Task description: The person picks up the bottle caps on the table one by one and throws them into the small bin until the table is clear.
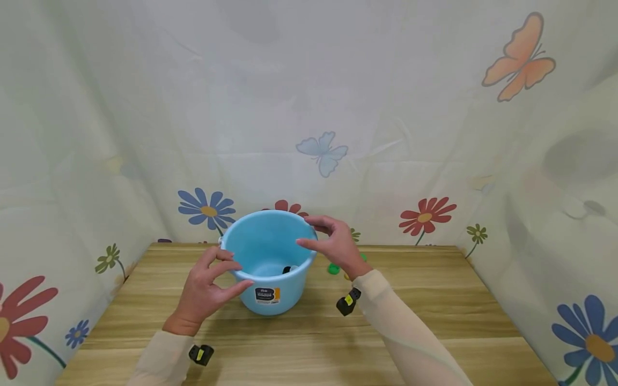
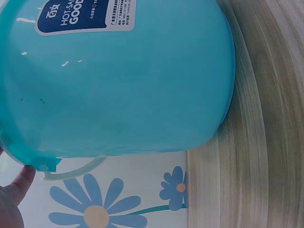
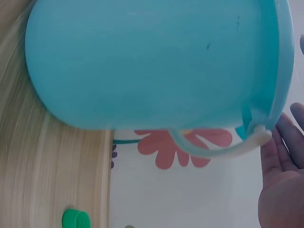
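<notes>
Blue bucket (image 1: 267, 249), upright on the wooden table (image 1: 289, 354), sits just left of and below centre in the head view, a small black object (image 1: 286, 269) on its floor. Left hand (image 1: 207, 289), thumb and fingers apart, is at the rim's lower left; right hand (image 1: 335, 244), also spread, straddles the rim at the upper right, thumb over the mouth. Neither seems clamped on it, so a lift with so loose a hold could let the rim slip, and uneven pulls could tip the bucket and make the object inside slide. A push rightward might scatter the green pieces (image 1: 334, 268). The bucket is a tapering round tub, probably plastic, with a glossy label (image 1: 267, 295); the printed cloth (image 1: 386, 107) behind hangs in soft creases. In the left wrist view a fingertip at lower left meets the rim beside the pale, curved handle (image 2: 78, 171); the smooth wall offers little grip, in my judgement, and the streaky grain runs beneath. In the right wrist view straight fingers at the right edge lie by the handle's knobbed end, where a loose swing might nudge them; a ridged green cap lies at the lower left.
</notes>
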A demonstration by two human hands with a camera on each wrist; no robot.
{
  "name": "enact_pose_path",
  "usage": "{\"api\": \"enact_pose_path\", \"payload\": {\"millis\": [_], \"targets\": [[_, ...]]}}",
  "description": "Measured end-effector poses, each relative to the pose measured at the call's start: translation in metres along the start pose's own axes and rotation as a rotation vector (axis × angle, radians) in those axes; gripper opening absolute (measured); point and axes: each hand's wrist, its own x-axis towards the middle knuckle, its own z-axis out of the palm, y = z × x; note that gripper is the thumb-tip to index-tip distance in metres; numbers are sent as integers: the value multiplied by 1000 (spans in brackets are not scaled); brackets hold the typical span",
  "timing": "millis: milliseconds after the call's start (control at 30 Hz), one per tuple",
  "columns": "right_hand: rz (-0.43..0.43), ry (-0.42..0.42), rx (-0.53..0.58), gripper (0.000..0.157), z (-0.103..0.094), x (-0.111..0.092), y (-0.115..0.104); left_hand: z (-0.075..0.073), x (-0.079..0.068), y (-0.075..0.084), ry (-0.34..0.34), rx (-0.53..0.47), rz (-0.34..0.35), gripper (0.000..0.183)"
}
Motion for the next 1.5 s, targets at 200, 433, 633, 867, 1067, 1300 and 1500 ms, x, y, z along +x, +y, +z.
{"api": "enact_pose_path", "payload": {"millis": [200, 433, 633, 867, 1067, 1300, 1500], "targets": [[9, 43, -30, 54, -11, -2, 7, 0, 1, 1, -2, -3, 0, 38], [44, 70, -69, 54, -27, -6, 16, 0, 1, 0, 5, -4, 8, 37], [46, 86, -80, 52, -37, -8, 24, 2, 0, -3, 18, -10, 20, 36], [38, 106, -81, 52, -48, -11, 33, 2, 0, -4, 16, -15, 18, 36], [43, 147, -109, 50, -55, -14, 43, 3, 0, -6, 19, -28, 15, 36], [40, 172, -99, 51, -60, -18, 59, 3, 0, -5, 15, -28, 15, 37], [75, 196, -98, 52, -64, -22, 76, 2, -1, -5, 9, -34, 11, 38]]}}
